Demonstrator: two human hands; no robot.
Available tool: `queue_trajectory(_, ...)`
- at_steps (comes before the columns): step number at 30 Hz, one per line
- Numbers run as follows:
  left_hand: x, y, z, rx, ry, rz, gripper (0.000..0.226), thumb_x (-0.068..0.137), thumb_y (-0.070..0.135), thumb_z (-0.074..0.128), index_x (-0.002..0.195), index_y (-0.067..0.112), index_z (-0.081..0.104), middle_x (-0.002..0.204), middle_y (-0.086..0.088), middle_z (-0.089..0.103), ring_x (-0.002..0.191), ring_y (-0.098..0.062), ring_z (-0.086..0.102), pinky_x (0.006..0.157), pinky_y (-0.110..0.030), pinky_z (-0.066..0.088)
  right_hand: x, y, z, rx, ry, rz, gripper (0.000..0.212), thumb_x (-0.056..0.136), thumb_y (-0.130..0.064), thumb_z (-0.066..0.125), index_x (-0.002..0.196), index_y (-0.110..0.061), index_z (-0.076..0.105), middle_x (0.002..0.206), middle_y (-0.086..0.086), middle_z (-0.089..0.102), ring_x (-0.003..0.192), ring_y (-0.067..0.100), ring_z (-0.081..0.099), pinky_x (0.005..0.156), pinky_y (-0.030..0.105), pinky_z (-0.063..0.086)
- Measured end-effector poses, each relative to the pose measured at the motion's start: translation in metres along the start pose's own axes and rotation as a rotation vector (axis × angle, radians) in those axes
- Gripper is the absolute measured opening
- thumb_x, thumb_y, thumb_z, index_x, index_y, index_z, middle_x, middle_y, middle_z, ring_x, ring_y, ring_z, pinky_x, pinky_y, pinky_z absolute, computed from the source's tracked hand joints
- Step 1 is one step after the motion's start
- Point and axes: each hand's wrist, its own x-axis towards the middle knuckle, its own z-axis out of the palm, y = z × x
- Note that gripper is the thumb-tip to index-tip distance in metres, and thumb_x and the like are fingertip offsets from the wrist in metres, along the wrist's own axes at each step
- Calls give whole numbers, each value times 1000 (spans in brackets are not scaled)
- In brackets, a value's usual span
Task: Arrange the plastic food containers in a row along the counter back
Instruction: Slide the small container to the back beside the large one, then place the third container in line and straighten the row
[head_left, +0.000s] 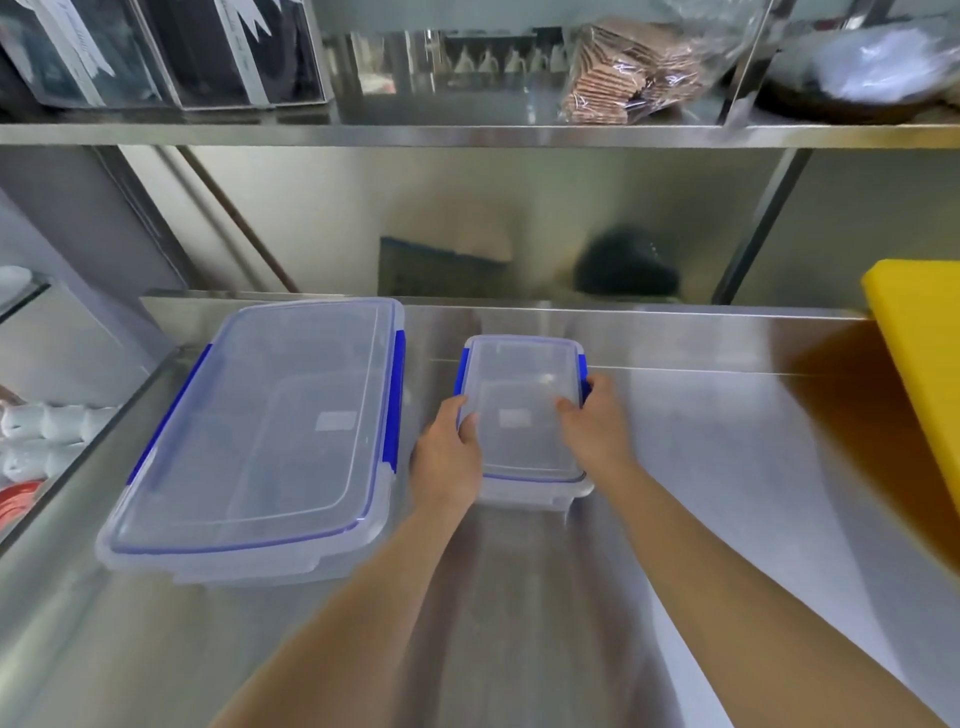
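A small clear plastic container (522, 384) with blue side clips and a lid rests on the steel counter (727, 426) near its back edge. My left hand (449, 452) grips its left side and my right hand (592, 421) grips its right side, thumbs on the lid. To the left lies a large clear container (270, 436) of the same kind, lid on, blue clips on both long sides, its far end close to the back wall. A narrow gap separates the two containers.
A yellow cutting board (919, 364) leans at the right edge of the counter. A steel shelf (467, 135) overhead carries boxes, a bag of brown wafers (623, 78) and a dark bowl. White items lie beyond the counter's left edge.
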Motion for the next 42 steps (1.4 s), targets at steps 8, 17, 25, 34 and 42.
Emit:
queue_trajectory(8, 11, 5, -5, 115, -120, 48, 44, 97, 31, 41, 140, 24, 37, 129, -5, 58, 112, -22, 57, 86, -30, 47, 7, -5, 1, -144, -13, 1, 44, 92, -32, 50, 128, -11, 38, 125, 11, 54, 107, 30, 56, 86, 41, 49)
queue_trajectory(17, -45, 9, -45, 147, -210, 131, 56, 93, 37, 48, 144, 19, 34, 145, -3, 44, 126, -21, 47, 100, -30, 37, -59, 1, -8, -179, 52, -171, 52, 87, -35, 55, 132, -14, 41, 129, 10, 49, 115, 27, 51, 99, 49, 44)
queue_trajectory(25, -117, -17, -100, 71, -167, 128, 34, 87, 36, 58, 113, 15, 65, 116, -2, 69, 110, -18, 62, 94, -29, 44, -147, 17, -17, -152, -95, -171, 68, 74, -56, 54, 127, -14, 50, 122, 4, 55, 106, 23, 56, 98, 40, 44)
queue_trajectory(34, -190, -79, -147, 161, -284, -75, 58, 85, 46, 57, 132, 14, 50, 132, -11, 57, 121, -29, 53, 103, -39, 41, -227, 35, -25, -231, -460, -93, 54, 79, -51, 63, 121, -16, 58, 119, -1, 59, 110, 16, 55, 90, 28, 41)
queue_trajectory(42, -225, -100, -165, 220, -387, -447, 121, 63, 71, 64, 147, 29, -13, 153, -16, 20, 130, -39, 41, 98, -49, 45, -259, 47, -40, -422, -766, -34, 57, 70, -44, 75, 117, -26, 48, 114, -2, 61, 101, 20, 63, 86, 45, 57)
